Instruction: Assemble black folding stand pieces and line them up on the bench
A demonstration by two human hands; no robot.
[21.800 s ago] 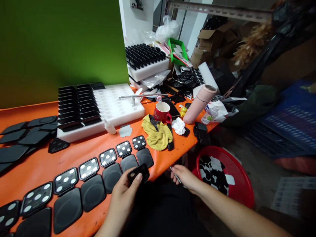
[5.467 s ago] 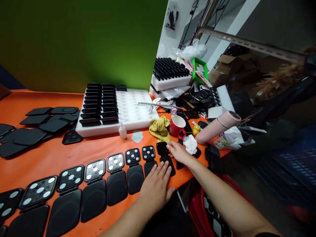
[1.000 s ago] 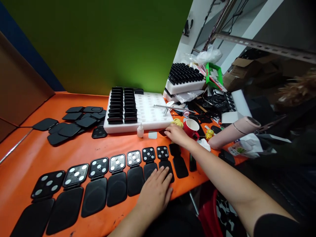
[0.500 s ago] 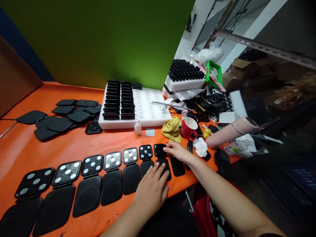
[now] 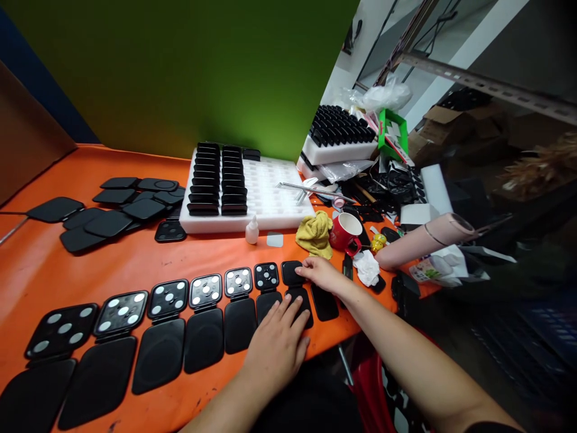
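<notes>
A row of hinged black pieces lies on the orange table; several upper halves carry pale dots, such as the dotted square. At the row's right end, my right hand has its fingertips pinched at the edge of a plain black square, which lies over the upper half there. My left hand rests flat with fingers spread, its fingertips on the black lower panel below that square. A single black rectangle lies just right of this panel.
Behind the row stands a white foam tray with black pieces in slots. Near it are a small white bottle, yellow cloth, red mug and pink tumbler. Loose black plates are piled at the left.
The black square at my right fingertips now sits more squarely over the upper half. My left hand keeps its place, and the view has shifted slightly.
</notes>
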